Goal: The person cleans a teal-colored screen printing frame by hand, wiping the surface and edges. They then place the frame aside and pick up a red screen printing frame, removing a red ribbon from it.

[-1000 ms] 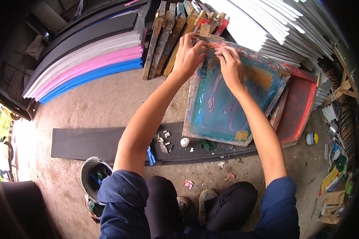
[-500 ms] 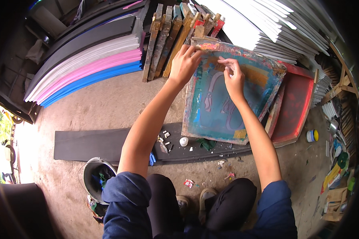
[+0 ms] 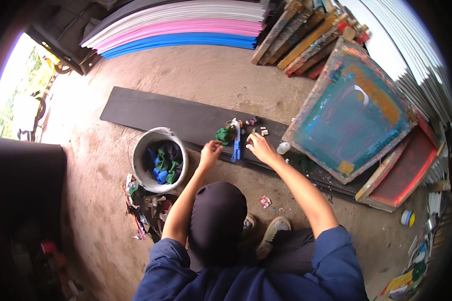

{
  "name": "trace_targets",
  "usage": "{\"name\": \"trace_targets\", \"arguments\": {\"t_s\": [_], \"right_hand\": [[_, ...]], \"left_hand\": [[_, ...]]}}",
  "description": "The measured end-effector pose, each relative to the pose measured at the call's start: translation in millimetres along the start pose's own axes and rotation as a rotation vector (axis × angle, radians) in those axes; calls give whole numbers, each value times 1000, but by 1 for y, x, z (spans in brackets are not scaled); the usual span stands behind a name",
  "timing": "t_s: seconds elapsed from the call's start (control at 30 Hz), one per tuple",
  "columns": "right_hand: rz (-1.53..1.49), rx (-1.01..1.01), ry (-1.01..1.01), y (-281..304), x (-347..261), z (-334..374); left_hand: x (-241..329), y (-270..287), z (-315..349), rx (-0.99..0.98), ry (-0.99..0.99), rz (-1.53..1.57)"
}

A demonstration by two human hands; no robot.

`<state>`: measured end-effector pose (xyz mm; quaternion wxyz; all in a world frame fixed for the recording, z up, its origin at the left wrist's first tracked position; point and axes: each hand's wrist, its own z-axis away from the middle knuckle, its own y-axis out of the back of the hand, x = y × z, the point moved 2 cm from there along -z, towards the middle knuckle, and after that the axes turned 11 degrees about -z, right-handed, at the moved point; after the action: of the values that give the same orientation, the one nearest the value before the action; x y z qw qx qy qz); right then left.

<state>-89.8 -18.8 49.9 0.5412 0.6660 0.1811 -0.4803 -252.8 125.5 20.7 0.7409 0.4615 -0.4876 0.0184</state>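
Loosely bent fingers of my left hand (image 3: 212, 151) hover beside a bunched green cloth (image 3: 225, 135), with nothing visible in them. Just right of that cloth lies a blue-handled tool (image 3: 236, 146), perhaps a cutter. My right hand (image 3: 258, 146), its fingers curved and apart, is between this tool and a small white bottle (image 3: 283, 148). Small white pieces (image 3: 264, 132) lie beyond it. All of these rest on long black sheets (image 3: 150, 108). To the right, a framed printing screen (image 3: 351, 113) with blue-green mesh leans at an angle.
A grey bucket (image 3: 135, 165) of green, blue and dark cloths stands left, with scraps (image 3: 148, 210) beside it. A red-meshed frame (image 3: 404, 163) is under the screen. Wooden frames (image 3: 306, 35) and coloured foam sheets (image 3: 186, 30) are stacked behind. A small tub (image 3: 407, 218) sits right.
Both hands have left the upper part of the printing screen and come down and nearer, over the black sheets. My view has swung left, bringing the bucket more fully into sight.
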Motion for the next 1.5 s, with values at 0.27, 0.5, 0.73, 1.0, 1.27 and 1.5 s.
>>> {"name": "trace_targets", "arguments": {"t_s": [0.27, 0.5, 0.73, 1.0, 1.27, 1.5], "right_hand": [[102, 421, -213, -88, 0, -29], [-139, 374, -261, -62, 12, -24], [-157, 407, -166, 86, -27, 7], [-330, 954, -18, 286, -33, 118], [-378, 1000, 166, 309, -1, 111], [-405, 988, 276, 296, -14, 72]], "left_hand": [[-17, 4, 32, -87, 103, 97], [20, 10, 22, 4, 40, 246], [74, 26, -14, 44, -208, 159], [285, 48, -67, 79, -903, -324], [463, -16, -93, 276, -1301, -321], [484, -46, -132, 414, -1373, -434]]}}
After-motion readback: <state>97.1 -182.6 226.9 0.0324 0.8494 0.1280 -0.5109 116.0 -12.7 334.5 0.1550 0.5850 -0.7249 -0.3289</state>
